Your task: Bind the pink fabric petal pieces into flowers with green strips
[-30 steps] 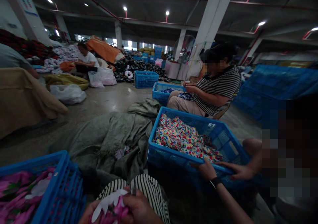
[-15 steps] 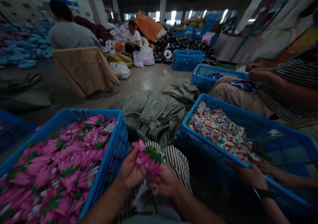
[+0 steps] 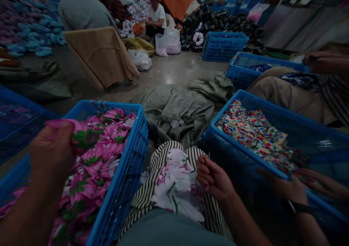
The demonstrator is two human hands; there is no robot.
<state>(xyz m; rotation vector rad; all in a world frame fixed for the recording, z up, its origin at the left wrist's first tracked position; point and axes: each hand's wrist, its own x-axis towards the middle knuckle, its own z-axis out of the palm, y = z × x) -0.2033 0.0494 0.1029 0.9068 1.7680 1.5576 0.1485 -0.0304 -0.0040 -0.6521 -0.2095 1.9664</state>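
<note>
Flower-shaped fabric piece point(image 3: 79, 138) sits gripped in our left hand point(image 3: 53, 151), nine o'clock, over the pink-filled blue crate point(image 3: 125, 169); a slack grip could drop it. Our right hand point(image 3: 214, 177), five o'clock, curls closed, apparently empty.

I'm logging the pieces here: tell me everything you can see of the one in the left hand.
The pink and green piece looks like soft cloth. The left hand grips it, hiding much of it. Pink material shows along the top of the hand; a green end with a dark roundish patch juts out toward the picture's right. It is held up, overlapping in view similar pieces in the blue crate; whether it touches them I cannot tell.
</note>
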